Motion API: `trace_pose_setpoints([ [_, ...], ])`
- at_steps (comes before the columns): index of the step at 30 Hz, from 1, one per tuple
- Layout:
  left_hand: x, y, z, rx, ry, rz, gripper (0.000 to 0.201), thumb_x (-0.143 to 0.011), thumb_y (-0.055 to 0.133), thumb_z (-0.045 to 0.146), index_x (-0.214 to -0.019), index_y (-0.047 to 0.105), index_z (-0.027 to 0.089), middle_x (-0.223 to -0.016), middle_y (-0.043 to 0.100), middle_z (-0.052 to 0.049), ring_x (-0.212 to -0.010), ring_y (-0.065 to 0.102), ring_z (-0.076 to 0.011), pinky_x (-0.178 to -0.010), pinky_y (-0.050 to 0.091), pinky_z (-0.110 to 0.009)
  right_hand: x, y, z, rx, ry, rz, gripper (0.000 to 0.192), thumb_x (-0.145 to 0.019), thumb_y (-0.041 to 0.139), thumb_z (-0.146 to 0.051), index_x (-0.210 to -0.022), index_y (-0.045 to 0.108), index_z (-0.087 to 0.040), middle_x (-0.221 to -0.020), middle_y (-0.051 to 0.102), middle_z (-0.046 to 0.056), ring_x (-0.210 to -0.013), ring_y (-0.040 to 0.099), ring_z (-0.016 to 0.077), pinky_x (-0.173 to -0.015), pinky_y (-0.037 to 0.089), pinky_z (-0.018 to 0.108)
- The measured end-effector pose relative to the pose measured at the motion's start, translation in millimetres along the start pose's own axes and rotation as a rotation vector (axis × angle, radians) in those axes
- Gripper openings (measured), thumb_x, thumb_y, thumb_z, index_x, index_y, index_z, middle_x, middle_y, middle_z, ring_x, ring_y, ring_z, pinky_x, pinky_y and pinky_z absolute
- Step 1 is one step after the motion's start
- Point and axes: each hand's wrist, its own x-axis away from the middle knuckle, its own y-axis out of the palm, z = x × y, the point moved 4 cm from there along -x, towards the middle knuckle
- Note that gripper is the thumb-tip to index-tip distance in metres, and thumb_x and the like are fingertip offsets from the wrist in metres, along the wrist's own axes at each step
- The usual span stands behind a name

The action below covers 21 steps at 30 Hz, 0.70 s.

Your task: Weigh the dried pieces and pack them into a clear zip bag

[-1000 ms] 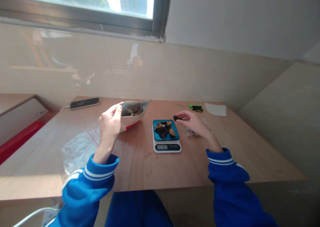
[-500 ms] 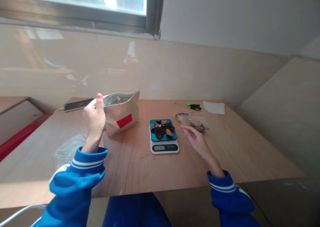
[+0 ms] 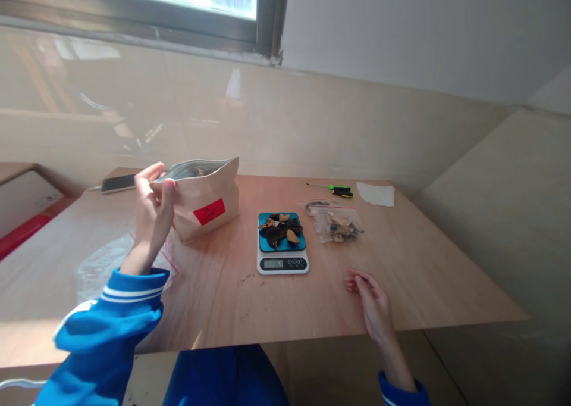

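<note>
Left hand [image 3: 154, 206]: I see it raised above the wooden table [image 3: 276, 299], forearm rising steeply from the blue sleeve [image 3: 107, 328], fingers loosely spread and curled at the near corner of the paper pouch [image 3: 203, 200] — thumb and fingertips at its open rim; whether they pinch the rim or only touch it, I cannot tell. Paper pouch: standing upright on the table, mouth open, red label facing me, left of centre. Right hand [image 3: 373, 305]: low at the near edge of the table, palm down, fingers lightly curled and resting on the wood, holding nothing, wrist trailing off the edge. Kitchen scale [image 3: 282, 245]: centre of the table, blue platform with a heap of dark dried pieces [image 3: 280, 228] on it, display facing me, unreadable. Clear zip bag [image 3: 335, 222]: just right of the scale, lying flat with more dried pieces inside — well ahead of the right hand. Clear plastic bags [image 3: 104, 263]: flat on the table under the left forearm. Phone [image 3: 118, 183]: far left corner, behind the pouch. Green-handled tool [image 3: 336, 188] and white paper [image 3: 375, 194]: far right side.
</note>
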Motion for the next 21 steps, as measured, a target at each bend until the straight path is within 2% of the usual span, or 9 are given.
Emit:
trace_pose_setpoints([
  [4,-1,-0.6,-11,-0.084,-0.009,0.007,0.081,-0.084,0.04,0.069,-0.136,0.038,0.007,-0.135,0.053,-0.021,-0.1,0.061,-0.0228,-0.096,0.045,-0.046,1,1,0,-0.01,0.022,-0.008,0.038,-0.073,0.071,-0.053,-0.088,0.072,-0.018,-0.078,0.07,0.006,-0.07,0.063,0.0177,-0.07,0.052,0.031],
  [8,0,-3.0,-17,-0.095,0.043,0.01,0.079,-0.085,0.039,0.068,-0.137,0.037,0.008,-0.134,0.05,-0.021,-0.108,0.058,-0.0262,-0.097,0.044,-0.051,2,-2,3,-0.003,0.032,-0.011,0.041,-0.072,0.071,-0.054,-0.09,0.071,-0.017,-0.076,0.069,0.005,-0.069,0.061,0.0169,-0.069,0.051,0.03],
  [12,4,-4.9,-20,-0.017,0.028,0.0,0.081,-0.083,0.045,0.067,-0.137,0.036,0.009,-0.127,0.054,-0.021,-0.112,0.058,-0.0279,-0.101,0.042,-0.055,3,2,-4,0.061,0.001,-0.026,0.041,-0.075,0.066,-0.055,-0.09,0.07,-0.017,-0.076,0.069,0.006,-0.068,0.061,0.0183,-0.067,0.051,0.032],
  [15,11,-9.1,-18,0.08,0.018,0.017,0.082,-0.08,0.052,0.066,-0.137,0.036,0.009,-0.135,0.048,-0.023,-0.127,0.05,-0.0309,-0.107,0.037,-0.055,5,28,-28,0.233,-0.154,-0.127,0.035,-0.083,0.058,-0.051,-0.09,0.07,-0.018,-0.086,0.069,0.009,-0.08,0.062,0.0214,-0.071,0.05,0.034],
  [18,25,-17.7,-13,0.111,0.026,0.049,0.078,-0.08,0.056,0.063,-0.137,0.037,0.012,-0.145,0.042,-0.022,-0.137,0.04,-0.0306,-0.112,0.032,-0.053,5,73,-59,0.402,-0.384,-0.318,0.027,-0.09,0.052,-0.04,-0.099,0.07,-0.022,-0.102,0.064,0.009,-0.1,0.059,0.0233,-0.084,0.049,0.038],
  [21,46,-28.9,-7,0.09,0.029,0.067,0.07,-0.082,0.062,0.052,-0.138,0.037,0.017,-0.149,0.039,-0.018,-0.137,0.042,-0.0284,-0.113,0.033,-0.051,-4,111,-80,0.51,-0.53,-0.405,0.025,-0.092,0.05,-0.032,-0.11,0.065,-0.023,-0.108,0.059,0.009,-0.107,0.056,0.0233,-0.095,0.046,0.042],
])
